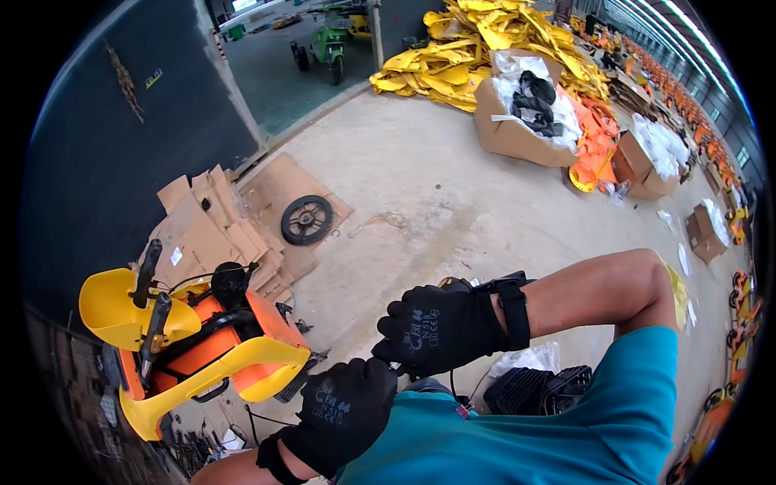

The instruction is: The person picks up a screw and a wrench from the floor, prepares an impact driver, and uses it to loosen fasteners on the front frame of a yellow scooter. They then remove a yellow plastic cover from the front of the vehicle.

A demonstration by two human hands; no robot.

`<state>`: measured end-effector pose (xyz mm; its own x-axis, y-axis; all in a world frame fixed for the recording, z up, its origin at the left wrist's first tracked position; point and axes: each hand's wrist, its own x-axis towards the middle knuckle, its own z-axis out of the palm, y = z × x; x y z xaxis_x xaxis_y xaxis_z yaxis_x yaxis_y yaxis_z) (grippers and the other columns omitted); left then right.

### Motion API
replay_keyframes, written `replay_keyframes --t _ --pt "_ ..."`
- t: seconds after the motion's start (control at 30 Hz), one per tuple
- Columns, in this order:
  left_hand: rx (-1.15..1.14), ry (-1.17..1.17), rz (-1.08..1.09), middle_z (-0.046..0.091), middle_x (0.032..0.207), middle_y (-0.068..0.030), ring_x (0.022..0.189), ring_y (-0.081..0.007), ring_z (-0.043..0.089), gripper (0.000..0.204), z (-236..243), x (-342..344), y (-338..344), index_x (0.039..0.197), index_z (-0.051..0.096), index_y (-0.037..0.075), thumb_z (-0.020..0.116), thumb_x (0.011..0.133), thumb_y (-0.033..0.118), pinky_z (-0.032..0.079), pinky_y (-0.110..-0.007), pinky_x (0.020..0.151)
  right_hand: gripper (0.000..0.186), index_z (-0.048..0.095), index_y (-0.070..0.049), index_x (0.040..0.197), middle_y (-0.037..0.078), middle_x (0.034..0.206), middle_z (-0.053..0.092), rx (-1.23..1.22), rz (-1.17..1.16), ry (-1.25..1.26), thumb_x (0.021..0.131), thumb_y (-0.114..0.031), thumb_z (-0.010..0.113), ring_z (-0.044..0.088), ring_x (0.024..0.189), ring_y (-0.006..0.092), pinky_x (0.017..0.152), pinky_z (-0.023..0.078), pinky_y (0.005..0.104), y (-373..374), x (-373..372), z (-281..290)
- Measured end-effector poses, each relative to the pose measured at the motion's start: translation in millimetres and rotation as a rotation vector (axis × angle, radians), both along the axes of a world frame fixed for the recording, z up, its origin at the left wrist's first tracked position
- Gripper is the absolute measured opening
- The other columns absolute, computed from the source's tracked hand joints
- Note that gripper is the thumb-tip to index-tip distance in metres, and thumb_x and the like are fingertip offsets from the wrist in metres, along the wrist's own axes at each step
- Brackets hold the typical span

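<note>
My left hand and my right hand, both in black gloves, are curled close together in front of my teal shirt, the right one higher. What they grip is mostly hidden; a small dark piece shows between them, and a thin dark cable hangs below my right hand. Left of my hands is a yellow-and-orange vehicle body with handlebar grips and cables. Black ribbed plastic parts and a clear bag lie behind my right arm.
A loose wheel rests on flattened cardboard. Yellow panels, orange pieces and stuffed boxes are heaped at the back right. A dark wall has a doorway showing a green three-wheeler. Rows of orange vehicles line the right.
</note>
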<state>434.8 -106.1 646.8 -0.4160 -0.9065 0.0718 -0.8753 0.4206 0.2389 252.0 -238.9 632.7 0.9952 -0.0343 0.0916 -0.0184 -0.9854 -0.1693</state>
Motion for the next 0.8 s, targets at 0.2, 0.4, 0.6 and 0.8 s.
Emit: replay_keyframes --t 0.2,0.4,0.6,0.8 --pt "-0.06 -0.093 -0.125 0.052 0.063 -0.0047 0.057 -0.0223 0.059 0.018 -4.5 -0.4 -10.3 0.083 0.059 0.012 0.067 0.08 0.028 0.044 -0.037 0.048 0.025 0.063 -0.012 0.099 0.008 0.086 0.06 0.038 -0.032 0.042 0.08 -0.029 0.064 0.063 0.08 0.0261 0.064 0.051 0.0403 3.6 -10.6 3.1" --pt "-0.057 -0.123 -0.182 0.053 0.063 -0.0045 0.055 -0.0214 0.058 0.021 11.0 0.4 -12.8 0.084 0.059 0.011 0.066 0.081 0.032 0.042 -0.038 0.046 0.028 0.064 -0.011 0.102 0.008 0.084 0.061 0.064 -0.041 0.069 0.081 -0.03 0.066 0.064 0.079 0.026 0.063 0.053 0.0407 8.3 -14.6 21.6" --pt "-0.205 -0.264 -0.228 0.052 0.063 -0.0033 0.056 -0.0198 0.059 0.022 38.7 -0.8 -13.9 0.084 0.059 0.01 0.063 0.083 0.031 0.039 -0.037 0.046 0.027 0.065 -0.011 0.101 0.009 0.082 0.06 0.138 -0.081 -0.008 0.081 -0.029 0.067 0.064 0.076 0.0263 0.062 0.053 0.04 11.1 -17.3 38.1" --pt "-0.211 -0.429 -0.308 0.054 0.061 -0.0044 0.054 -0.0202 0.059 0.021 51.3 1.9 -14.3 0.08 0.058 0.009 0.063 0.083 0.029 0.04 -0.036 0.047 0.03 0.062 -0.012 0.102 0.009 0.083 0.057 0.195 -0.058 -0.097 0.08 -0.031 0.07 0.062 0.073 0.0276 0.059 0.053 0.0401 10.3 -16.8 33.3"
